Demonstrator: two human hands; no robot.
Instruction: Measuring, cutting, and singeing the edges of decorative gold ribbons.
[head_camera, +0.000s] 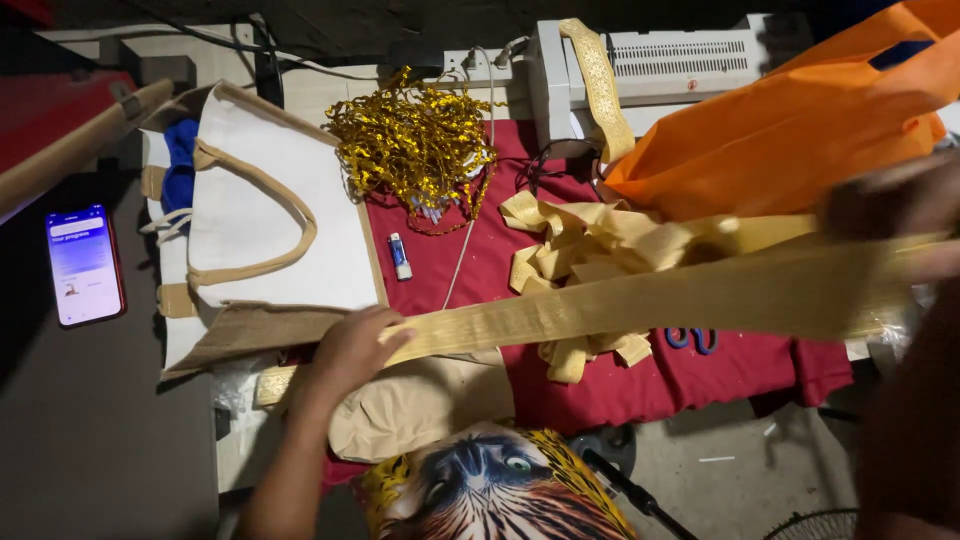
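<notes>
A long band of gold woven ribbon (640, 300) stretches across the table from left to right. My left hand (352, 348) presses its left end flat onto the edge of a white tote bag (270, 215) with tan handles. My right hand (905, 205), blurred and close to the camera at the right edge, holds the ribbon's other end up. More of the same ribbon lies in a loose heap (590, 250) on the red cloth (620, 385) behind the stretched band.
A tangle of gold sequin trim (415, 140) lies at the back, a small glue stick (399, 255) beside it. An orange bag (800, 120), a white machine (660, 65), blue-handled scissors (692, 338), a lit phone (84, 264) and a tiger-print cloth (495, 490) surround the work.
</notes>
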